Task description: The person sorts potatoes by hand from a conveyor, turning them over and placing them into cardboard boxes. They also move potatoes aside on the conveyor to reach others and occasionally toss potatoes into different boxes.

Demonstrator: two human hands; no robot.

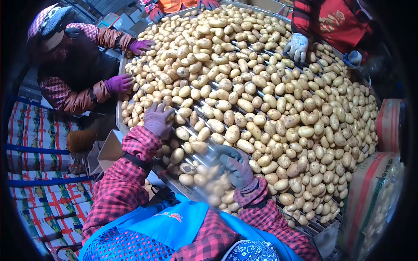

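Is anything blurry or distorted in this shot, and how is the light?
Head view: strong fisheye bend with black vignette round the edges; the potatoes beside the right hand are smeared by blur, while the left hand and the farther potato pile look sharp; light is soft and even.

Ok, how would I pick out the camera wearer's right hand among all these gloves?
Find the long table heaped with potatoes. At its near edge two red-checked sleeves reach in from below; the right hand ends the one nearer the middle. Its glove is grey-blue, while the left hand wears purple.
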